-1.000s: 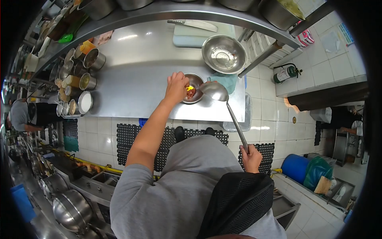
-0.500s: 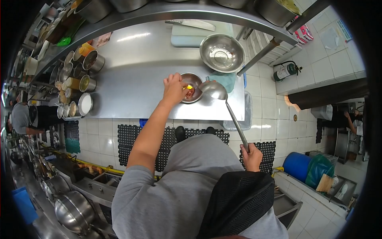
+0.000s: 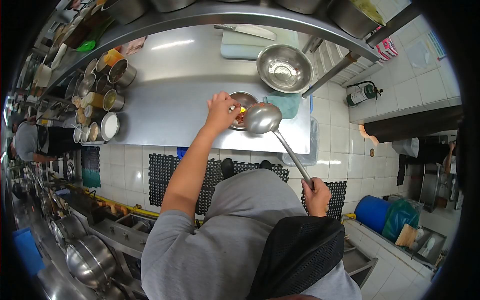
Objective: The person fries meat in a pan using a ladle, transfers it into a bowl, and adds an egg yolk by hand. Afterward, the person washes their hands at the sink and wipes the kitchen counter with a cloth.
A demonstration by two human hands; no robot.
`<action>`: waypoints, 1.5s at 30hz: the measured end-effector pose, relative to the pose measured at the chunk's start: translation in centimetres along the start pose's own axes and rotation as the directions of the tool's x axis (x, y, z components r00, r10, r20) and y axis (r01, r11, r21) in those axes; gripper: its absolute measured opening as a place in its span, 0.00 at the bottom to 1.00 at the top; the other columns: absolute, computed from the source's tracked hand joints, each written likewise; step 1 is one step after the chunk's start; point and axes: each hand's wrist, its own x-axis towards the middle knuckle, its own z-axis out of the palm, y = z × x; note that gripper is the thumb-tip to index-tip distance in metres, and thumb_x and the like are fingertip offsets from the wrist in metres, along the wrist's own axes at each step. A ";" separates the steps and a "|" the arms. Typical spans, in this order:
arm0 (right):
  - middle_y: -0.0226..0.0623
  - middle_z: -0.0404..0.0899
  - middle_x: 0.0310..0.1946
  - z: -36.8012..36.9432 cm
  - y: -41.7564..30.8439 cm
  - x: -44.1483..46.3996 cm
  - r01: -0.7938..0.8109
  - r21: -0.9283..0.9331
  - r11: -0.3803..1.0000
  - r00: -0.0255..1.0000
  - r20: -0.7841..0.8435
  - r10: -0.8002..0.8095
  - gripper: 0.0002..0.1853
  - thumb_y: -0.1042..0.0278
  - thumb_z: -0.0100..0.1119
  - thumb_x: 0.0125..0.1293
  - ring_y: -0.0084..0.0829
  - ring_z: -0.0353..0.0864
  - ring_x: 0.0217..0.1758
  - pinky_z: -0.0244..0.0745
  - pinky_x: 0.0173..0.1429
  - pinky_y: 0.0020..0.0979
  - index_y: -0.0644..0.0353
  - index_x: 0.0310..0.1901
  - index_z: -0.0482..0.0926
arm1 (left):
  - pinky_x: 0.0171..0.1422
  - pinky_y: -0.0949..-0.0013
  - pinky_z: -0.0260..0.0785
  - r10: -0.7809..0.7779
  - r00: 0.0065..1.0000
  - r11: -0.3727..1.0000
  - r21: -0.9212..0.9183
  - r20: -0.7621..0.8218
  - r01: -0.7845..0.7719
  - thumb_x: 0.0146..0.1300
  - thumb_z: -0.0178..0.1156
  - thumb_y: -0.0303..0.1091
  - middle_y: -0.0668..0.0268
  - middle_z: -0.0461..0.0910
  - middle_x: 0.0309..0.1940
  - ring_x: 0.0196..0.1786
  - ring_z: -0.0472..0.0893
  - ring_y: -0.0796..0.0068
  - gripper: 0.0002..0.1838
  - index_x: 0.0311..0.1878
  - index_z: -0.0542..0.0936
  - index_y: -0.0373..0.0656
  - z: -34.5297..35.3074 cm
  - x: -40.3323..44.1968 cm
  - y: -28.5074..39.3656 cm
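commercial kitchen | steel worktable point(image 3: 175, 115) | shelved pots point(image 3: 347, 20) | ladle point(image 3: 264, 120) | chopping board point(image 3: 240, 51)

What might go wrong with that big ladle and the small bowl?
The ladle is tipped at the right rim of the small metal bowl, so any contents, hidden from view, might spill onto the table. The right hand grips its far end, so a slip could knock the bowl or the left hand.

The ladle point(image 3: 263, 119) and small bowl point(image 3: 245, 96) are silver, the cloth point(image 3: 283, 105) teal, the floor mat point(image 3: 162, 176) a black grid.
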 end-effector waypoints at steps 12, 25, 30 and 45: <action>0.47 0.87 0.32 2.2 0.3 0.9 -0.078 0.038 0.996 0.995 0.063 0.076 0.18 0.55 0.83 0.66 0.56 0.88 0.35 0.80 0.40 0.49 0.59 0.38 0.85 | 0.64 0.62 0.74 -0.175 0.971 0.825 -0.513 0.165 0.236 0.74 0.74 0.40 0.63 0.83 0.48 0.52 0.81 0.67 0.14 0.48 0.92 0.37 -1.9 0.3 -0.7; 0.47 0.86 0.29 1.4 0.7 1.2 -0.047 -0.082 0.996 0.999 0.023 0.049 0.18 0.54 0.82 0.67 0.56 0.87 0.31 0.79 0.38 0.48 0.58 0.37 0.83 | 0.71 0.57 0.72 -0.063 0.998 0.931 -0.362 -0.026 0.049 0.63 0.80 0.35 0.60 0.81 0.52 0.61 0.79 0.58 0.12 0.48 0.94 0.41 -0.5 0.5 -1.3; 0.47 0.85 0.27 1.1 0.9 0.6 -0.061 -0.058 0.996 0.998 0.013 0.061 0.18 0.55 0.83 0.68 0.54 0.86 0.31 0.78 0.37 0.47 0.59 0.37 0.83 | 0.73 0.55 0.70 -0.082 0.997 0.972 -0.222 0.005 0.082 0.65 0.79 0.38 0.60 0.79 0.54 0.65 0.74 0.53 0.13 0.48 0.94 0.43 0.4 0.3 -1.5; 0.46 0.87 0.31 2.2 0.7 0.6 -0.123 -0.060 0.991 0.991 0.038 0.125 0.18 0.53 0.82 0.66 0.58 0.88 0.35 0.81 0.40 0.50 0.57 0.38 0.84 | 0.76 0.54 0.68 -0.116 0.991 0.936 -0.340 -0.063 0.088 0.67 0.80 0.45 0.60 0.77 0.56 0.66 0.73 0.55 0.17 0.50 0.91 0.44 0.8 -0.3 1.2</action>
